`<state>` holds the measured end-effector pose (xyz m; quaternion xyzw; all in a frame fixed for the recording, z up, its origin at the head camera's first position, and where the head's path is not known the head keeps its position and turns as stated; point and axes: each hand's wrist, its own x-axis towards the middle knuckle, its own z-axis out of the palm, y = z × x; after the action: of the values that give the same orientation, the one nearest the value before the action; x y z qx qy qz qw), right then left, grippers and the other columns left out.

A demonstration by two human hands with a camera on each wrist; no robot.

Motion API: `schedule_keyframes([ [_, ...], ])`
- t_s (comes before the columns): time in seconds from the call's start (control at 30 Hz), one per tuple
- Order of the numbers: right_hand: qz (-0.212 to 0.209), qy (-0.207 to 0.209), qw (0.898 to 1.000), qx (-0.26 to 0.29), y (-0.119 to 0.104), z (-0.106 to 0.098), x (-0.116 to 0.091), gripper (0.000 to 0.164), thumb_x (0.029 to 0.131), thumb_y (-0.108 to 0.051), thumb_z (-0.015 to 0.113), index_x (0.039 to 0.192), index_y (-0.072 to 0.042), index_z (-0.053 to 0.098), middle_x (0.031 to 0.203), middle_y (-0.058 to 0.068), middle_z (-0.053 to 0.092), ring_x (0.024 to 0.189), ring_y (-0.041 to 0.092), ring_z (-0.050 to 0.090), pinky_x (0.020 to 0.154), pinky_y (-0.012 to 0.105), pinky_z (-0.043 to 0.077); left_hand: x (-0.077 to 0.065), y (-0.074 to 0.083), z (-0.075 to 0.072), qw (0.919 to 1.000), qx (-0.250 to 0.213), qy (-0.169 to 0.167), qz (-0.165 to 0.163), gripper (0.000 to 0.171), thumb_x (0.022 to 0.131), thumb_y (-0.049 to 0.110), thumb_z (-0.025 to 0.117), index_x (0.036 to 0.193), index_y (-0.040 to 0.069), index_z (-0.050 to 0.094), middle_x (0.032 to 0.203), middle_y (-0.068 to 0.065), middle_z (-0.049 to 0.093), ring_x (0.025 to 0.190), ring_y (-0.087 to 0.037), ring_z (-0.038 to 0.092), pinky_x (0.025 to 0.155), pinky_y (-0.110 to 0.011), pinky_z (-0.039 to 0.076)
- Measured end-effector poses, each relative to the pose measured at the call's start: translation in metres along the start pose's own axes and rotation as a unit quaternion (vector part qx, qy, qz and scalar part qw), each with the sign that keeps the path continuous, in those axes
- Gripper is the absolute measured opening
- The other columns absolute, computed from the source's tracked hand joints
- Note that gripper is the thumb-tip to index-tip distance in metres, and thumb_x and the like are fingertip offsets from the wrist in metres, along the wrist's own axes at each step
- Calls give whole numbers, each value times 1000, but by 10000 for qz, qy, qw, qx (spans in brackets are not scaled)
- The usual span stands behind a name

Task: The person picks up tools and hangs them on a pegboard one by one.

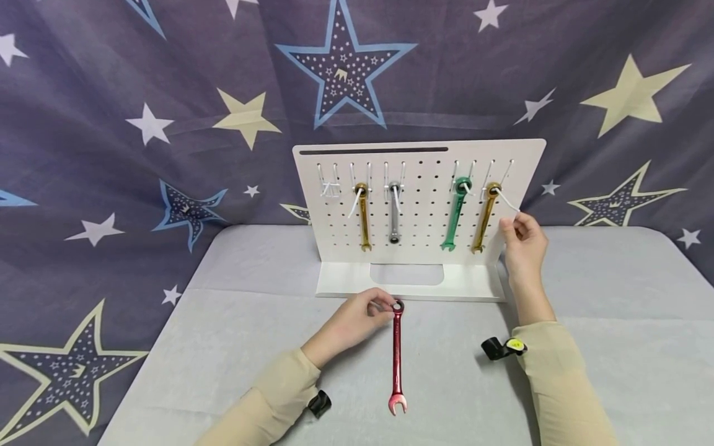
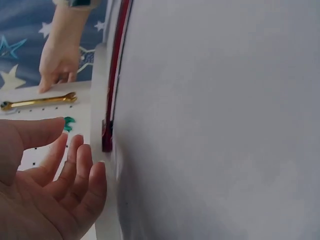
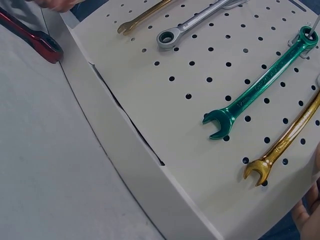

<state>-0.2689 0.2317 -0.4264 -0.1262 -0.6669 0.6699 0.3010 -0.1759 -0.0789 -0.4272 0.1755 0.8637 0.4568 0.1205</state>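
A red combination wrench [image 1: 397, 353] lies on the table, its ring end at the pegboard stand's front edge. Close beside that ring end is my left hand [image 1: 359, 316]; in the left wrist view its thumb and loosely bent fingers are apart, with nothing between them. My right hand [image 1: 525, 244] holds the right edge of the white pegboard [image 1: 418, 248], thumb in front, fingers partly hidden behind. Nearest to it hangs a gold wrench [image 3: 285, 142] on a hook. Left of that hangs a green wrench [image 3: 260, 87], open end down.
A silver wrench [image 1: 395, 217] and another gold wrench [image 1: 364, 220] hang further left. White double hooks [image 1: 330, 189] stick out at the far left. The board stands on a grey-covered table [image 1: 251, 266], before a star-patterned curtain [image 1: 195, 74].
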Motion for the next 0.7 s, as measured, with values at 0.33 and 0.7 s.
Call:
schedule_keyframes([
  [0.33,-42,13,10000,-49,-2,0,-1,8,91,-12,69,94,-14,61,72,-15,56,74,4,49,67,12,41,3,1,11,9959,846,-274,-149,21,86,20,77,100,10,66,84,5,64,73,-6,56,71,-25,46],
  [0.7,-10,12,9999,-118,-5,0,-3,10,92,-12,69,93,-13,60,73,-16,55,75,4,49,68,12,42,6,16,14,9779,1948,-614,-443,35,78,29,84,94,13,57,78,6,54,68,-12,50,66,-27,44],
])
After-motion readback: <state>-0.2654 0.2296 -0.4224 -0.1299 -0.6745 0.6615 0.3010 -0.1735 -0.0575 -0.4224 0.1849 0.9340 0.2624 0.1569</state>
